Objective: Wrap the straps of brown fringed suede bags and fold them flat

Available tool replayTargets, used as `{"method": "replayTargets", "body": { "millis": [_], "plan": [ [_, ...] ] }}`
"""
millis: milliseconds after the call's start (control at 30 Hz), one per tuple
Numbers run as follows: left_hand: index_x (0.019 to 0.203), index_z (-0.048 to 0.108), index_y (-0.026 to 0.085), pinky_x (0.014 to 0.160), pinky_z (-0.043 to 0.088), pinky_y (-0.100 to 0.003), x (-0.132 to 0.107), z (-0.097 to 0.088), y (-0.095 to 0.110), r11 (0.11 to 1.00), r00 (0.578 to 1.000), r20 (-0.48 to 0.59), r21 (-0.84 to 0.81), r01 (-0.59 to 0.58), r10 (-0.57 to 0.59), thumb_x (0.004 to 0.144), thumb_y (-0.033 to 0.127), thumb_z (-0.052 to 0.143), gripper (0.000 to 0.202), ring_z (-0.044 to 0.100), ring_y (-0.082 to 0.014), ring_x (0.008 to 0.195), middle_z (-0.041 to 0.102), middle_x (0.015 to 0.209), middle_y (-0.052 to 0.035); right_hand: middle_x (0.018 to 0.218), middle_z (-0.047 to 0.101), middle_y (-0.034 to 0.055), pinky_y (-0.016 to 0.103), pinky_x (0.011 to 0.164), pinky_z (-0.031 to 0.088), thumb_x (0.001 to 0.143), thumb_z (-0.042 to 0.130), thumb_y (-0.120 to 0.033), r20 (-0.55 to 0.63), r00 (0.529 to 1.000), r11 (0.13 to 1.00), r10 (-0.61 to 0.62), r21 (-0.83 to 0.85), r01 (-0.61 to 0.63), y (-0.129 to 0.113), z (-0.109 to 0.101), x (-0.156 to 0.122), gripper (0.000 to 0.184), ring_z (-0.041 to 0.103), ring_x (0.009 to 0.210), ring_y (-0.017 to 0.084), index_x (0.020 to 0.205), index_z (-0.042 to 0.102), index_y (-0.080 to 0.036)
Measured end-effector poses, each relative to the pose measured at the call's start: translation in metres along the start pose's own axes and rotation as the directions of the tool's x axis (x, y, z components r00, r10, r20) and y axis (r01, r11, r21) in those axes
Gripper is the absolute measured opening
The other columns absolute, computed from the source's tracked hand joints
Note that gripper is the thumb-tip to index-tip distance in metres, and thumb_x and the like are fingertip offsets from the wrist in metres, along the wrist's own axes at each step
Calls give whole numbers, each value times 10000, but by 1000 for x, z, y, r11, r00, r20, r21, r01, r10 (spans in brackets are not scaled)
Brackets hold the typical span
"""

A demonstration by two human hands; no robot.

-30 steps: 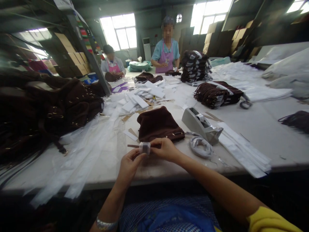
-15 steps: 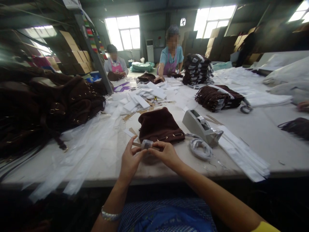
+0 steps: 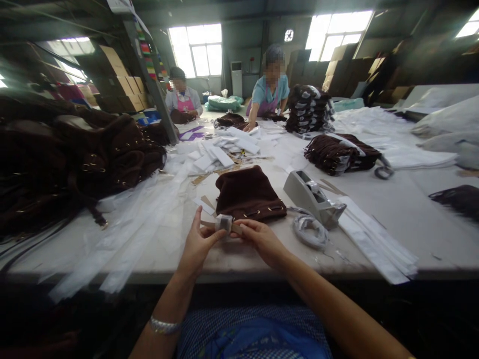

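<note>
Your left hand [image 3: 195, 240] has its thumb against the lower edge of a film-wrapped piece [image 3: 223, 222], fingers tucked behind and the index finger standing up free, so it appears to pinch there; your right hand [image 3: 257, 239] pinches the tan strip [image 3: 237, 229] just to the right of the wrapping, thumb and fingertips pressed together on it; the strip runs across between your two hands, above the near part of the worktable [image 3: 392, 204] and just in front of the dark brown drawstring bag [image 3: 249, 192]; what sits inside the film you cannot tell, though something dark shows through. Judge the strip as light and bendable, holding its line while both ends are supported; expect the film to be slick and easily creased, so the bare strip close to either side of it is the surer hold, with light thumb pressure on the wrapping itself; nothing about it looks heavy. To the right of the bag stand the grey tape dispenser [image 3: 307, 200] and, near it, a grey coil [image 3: 310, 231].
</note>
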State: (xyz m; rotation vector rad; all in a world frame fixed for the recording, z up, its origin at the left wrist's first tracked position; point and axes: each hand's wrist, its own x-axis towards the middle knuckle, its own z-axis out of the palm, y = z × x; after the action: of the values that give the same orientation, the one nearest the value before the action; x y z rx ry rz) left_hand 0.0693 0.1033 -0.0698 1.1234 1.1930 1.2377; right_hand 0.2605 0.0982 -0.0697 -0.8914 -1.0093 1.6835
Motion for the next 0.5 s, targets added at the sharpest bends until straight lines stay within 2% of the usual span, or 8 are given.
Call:
{"method": "replayTargets", "body": {
  "millis": [133, 233, 333, 500],
  "plan": [
    [1554, 112, 194, 801, 524, -318, -3, 0, 3, 999, 999, 15, 19, 29, -29, 656, 343, 854, 1174, 715, -196, 758, 751, 761, -10, 832, 741, 56, 282, 716, 521, 683, 810, -416, -47, 998, 991, -37, -131, 30, 5, 2, 3, 377, 699, 808, 193, 958, 739, -168],
    [1539, 210, 215, 801, 536, -323, -7, 1, 4, 998, 1000, -5, 57, 31, -31, 639, 350, 859, 1118, 723, -208, 771, 766, 784, -17, 787, 738, 44, 288, 701, 520, 657, 829, -377, -97, 992, 978, -85, -197, 65, 7, 4, 4, 329, 687, 739, 178, 899, 744, -171],
    [1453, 414, 208, 792, 551, -326, -12, 4, 4, 991, 999, -41, 133, -2, 7, 652, 364, 845, 923, 733, -233, 804, 774, 817, -44, 778, 735, 33, 303, 730, 535, 650, 830, -335, -134, 980, 956, -146, -276, 104, 8, 6, 5, 296, 689, 726, 177, 878, 730, -175],
    [1148, 661, 181, 757, 563, -311, -17, 10, 4, 971, 987, -138, 234, -43, 77, 696, 340, 797, 498, 739, -252, 827, 774, 835, -65, 811, 725, 32, 308, 787, 543, 724, 780, -346, -103, 957, 883, -272, -421, 206, 11, 10, 6, 251, 686, 773, 178, 898, 708, -181]
  ]
}}
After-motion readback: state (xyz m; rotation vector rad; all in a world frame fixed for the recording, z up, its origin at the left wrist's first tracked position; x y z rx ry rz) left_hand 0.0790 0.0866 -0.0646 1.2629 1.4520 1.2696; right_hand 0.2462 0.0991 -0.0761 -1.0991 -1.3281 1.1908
